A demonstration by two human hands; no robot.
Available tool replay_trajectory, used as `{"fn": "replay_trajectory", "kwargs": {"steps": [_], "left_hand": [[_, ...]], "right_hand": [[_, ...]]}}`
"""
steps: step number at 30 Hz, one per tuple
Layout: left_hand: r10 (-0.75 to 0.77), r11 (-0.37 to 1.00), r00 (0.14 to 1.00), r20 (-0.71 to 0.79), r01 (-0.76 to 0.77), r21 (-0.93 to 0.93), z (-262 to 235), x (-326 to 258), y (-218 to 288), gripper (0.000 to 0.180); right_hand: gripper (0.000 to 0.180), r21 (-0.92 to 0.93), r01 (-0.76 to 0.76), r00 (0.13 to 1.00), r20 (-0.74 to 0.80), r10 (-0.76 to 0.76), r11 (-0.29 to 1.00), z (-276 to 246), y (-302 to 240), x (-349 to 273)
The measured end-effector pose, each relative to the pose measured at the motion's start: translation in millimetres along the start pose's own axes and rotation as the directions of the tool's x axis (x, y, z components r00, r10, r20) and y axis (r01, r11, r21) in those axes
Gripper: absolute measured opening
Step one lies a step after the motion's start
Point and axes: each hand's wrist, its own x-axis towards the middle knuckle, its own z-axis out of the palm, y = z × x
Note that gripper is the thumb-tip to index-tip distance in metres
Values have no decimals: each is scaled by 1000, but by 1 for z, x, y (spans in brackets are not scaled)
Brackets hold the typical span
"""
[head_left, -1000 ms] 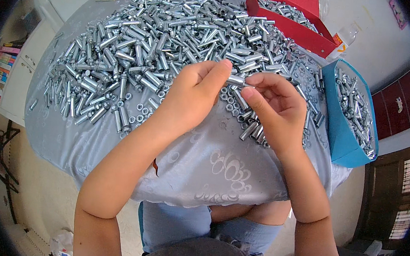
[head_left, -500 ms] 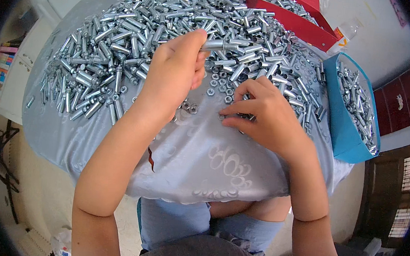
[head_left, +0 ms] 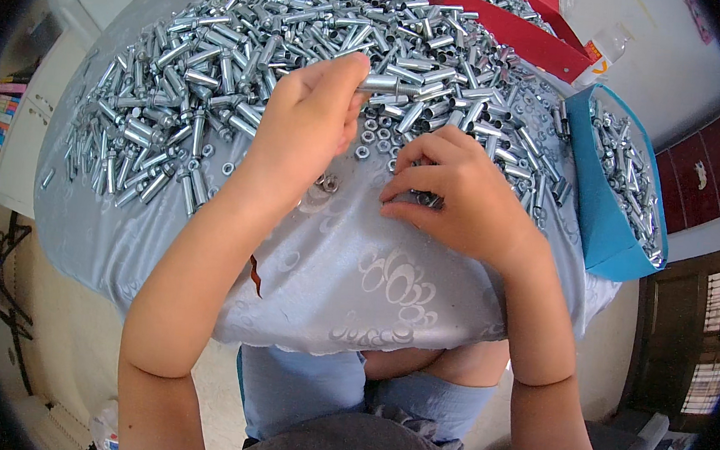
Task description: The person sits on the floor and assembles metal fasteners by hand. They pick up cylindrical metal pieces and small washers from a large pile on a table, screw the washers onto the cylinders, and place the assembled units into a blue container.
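My left hand (head_left: 314, 107) is closed round a silver expansion bolt (head_left: 384, 84), held level above the pile with its sleeved end pointing right. My right hand (head_left: 452, 181) is low over the cloth, its thumb and fingertips pinched together. What sits between those fingertips is too small and covered to make out. Beneath that palm lie a few nuts (head_left: 426, 199), partly hidden. Loose hex nuts (head_left: 362, 152) lie between my two hands at the near edge of the pile. Another little group of nuts (head_left: 328, 183) rests beside my left wrist.
A big heap of metal sleeves and bolts (head_left: 212, 61) covers the far part of the table, on a silvery cloth (head_left: 321, 290). A blue box (head_left: 612, 245) of bolts stands right, a red box (head_left: 518, 43) behind it with a plastic bottle (head_left: 603, 54) alongside.
Both hands stay nearly in place. The bolt is still in my left hand, and my right fingertips have shifted slightly left. The whole view has moved a little.
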Motion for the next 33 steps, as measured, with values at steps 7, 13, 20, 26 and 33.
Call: {"fn": "replay_trajectory", "kwargs": {"steps": [7,13,20,26,33], "left_hand": [[-2,1000,1000,-9,2,27,-1,1,-2,37],[-73,996,997,-11,73,44,4,-2,2,36],[-125,992,986,108,125,7,4,-4,0,35],[-96,995,980,172,96,8,3,-3,0,36],[-112,994,987,118,111,13,3,-5,-1,37]], "right_hand": [[16,64,15,998,-68,-10,998,5,1,1],[15,655,-126,849,-317,422,745,-6,-9,5],[15,869,-156,818,-153,554,470,-11,-9,8],[17,929,-142,826,-79,559,342,-7,-5,8],[14,854,-187,779,-172,603,486,-2,-11,9]]}}
